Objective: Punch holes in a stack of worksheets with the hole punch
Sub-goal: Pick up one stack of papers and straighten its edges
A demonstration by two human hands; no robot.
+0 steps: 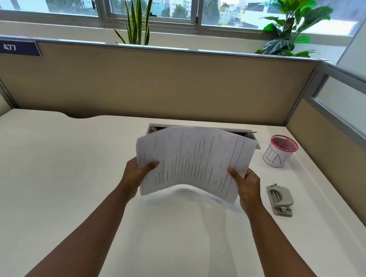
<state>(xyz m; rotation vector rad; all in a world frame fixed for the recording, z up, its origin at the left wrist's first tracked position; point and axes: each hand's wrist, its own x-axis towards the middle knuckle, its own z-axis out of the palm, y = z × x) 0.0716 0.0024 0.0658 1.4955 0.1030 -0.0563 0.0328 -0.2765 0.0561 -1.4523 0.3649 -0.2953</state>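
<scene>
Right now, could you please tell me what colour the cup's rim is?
Pink, on the mesh cup; the head view shows it.

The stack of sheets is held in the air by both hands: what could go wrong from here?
1. The stack sags and fans out between the left hand and the right hand, so sheets may slip or be punched misaligned.
2. The punch lies on the desk beside the right hand, which might knock it.

Bowed worksheets (194, 160) aloft; grey hole punch (279, 200) lies flat.
</scene>
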